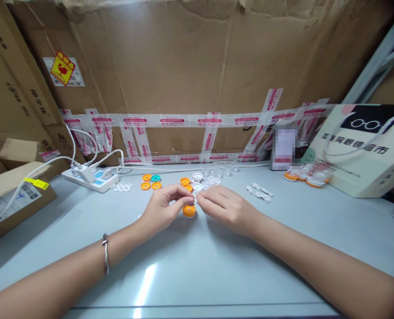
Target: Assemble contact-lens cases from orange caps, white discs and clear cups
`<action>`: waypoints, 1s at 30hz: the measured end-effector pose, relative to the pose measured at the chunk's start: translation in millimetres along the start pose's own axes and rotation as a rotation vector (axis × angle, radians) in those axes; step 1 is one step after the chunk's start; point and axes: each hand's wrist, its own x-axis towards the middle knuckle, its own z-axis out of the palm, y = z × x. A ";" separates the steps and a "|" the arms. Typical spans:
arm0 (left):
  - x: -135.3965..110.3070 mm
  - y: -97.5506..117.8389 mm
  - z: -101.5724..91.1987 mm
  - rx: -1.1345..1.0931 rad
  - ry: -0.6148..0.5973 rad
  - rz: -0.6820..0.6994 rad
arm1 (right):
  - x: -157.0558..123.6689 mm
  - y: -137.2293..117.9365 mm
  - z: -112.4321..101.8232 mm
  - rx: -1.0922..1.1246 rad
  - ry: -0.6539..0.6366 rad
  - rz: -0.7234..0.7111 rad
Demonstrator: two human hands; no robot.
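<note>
Over the middle of the table, my left hand [161,206] has its thumb and forefinger pinched together, and what they hold is too small to make out. My right hand [228,208] is closed, its fingertips meeting the left ones at a small white plastic piece [196,195]. Just below the fingertips, an orange round part [189,212] with a white underside sits on the table. Behind the hands are more orange round parts [185,181], white round parts [197,177] and a pile of white openwork pieces [213,180].
Orange discs [146,186] and a teal disc [155,178] lie left, near white flat pieces [122,187] and a power strip [93,179]. Clear cups [221,168] stand behind. To the right are white strips [259,193], clear-topped orange pieces [316,177] and a paper bag [353,155].
</note>
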 end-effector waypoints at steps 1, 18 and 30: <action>0.0 0.6 0.1 -0.009 -0.002 -0.016 | 0.4 0.2 -0.8 -0.018 -0.006 -0.017; 0.9 2.1 0.3 -0.153 -0.045 -0.113 | 0.5 -1.5 6.9 0.164 0.122 0.109; 1.6 0.0 0.3 -0.196 -0.047 -0.145 | -0.9 1.2 5.3 0.123 0.108 0.055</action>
